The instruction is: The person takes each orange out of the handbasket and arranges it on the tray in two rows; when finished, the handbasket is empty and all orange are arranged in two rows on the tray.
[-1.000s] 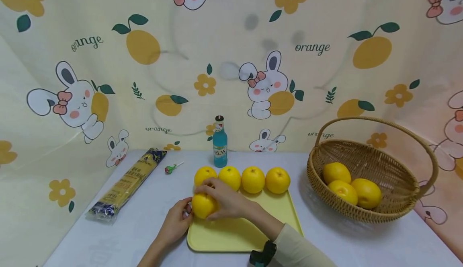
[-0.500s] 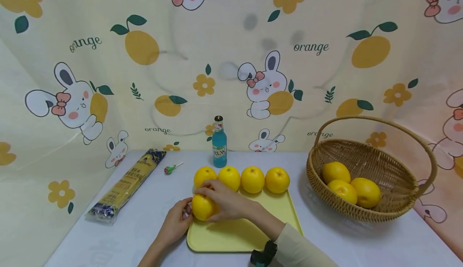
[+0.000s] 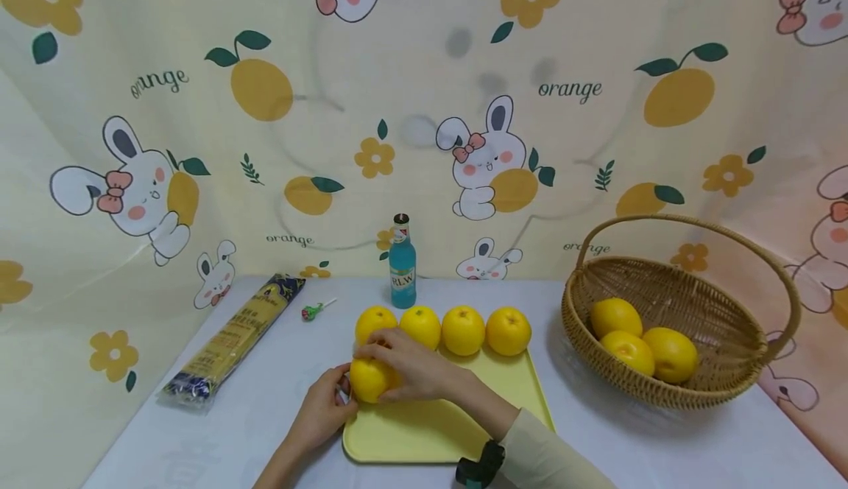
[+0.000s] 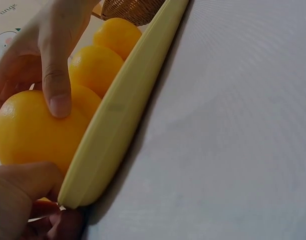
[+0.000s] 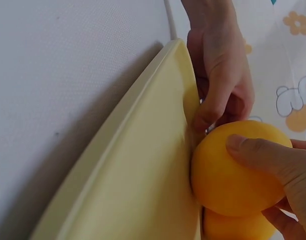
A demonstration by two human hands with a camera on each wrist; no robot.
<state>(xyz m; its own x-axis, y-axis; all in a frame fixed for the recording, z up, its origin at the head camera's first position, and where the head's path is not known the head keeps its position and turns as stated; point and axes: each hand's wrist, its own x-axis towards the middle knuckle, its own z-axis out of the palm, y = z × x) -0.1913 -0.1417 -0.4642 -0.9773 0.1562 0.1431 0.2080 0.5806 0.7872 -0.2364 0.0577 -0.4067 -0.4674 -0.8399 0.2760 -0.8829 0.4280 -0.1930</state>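
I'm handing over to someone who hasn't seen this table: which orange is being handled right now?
Find the yellow tray in the middle of the table, left of the wicker basket. Four oranges line its far edge. The one meant is the fifth orange, alone in front of that row at the tray's left edge, with the right hand over it and the left hand touching its side.

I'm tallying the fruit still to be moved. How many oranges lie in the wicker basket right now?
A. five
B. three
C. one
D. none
B: the head view shows three oranges lying together inside the wicker basket, while four more stand in a row on the yellow tray and a fifth orange is gripped by the right hand.
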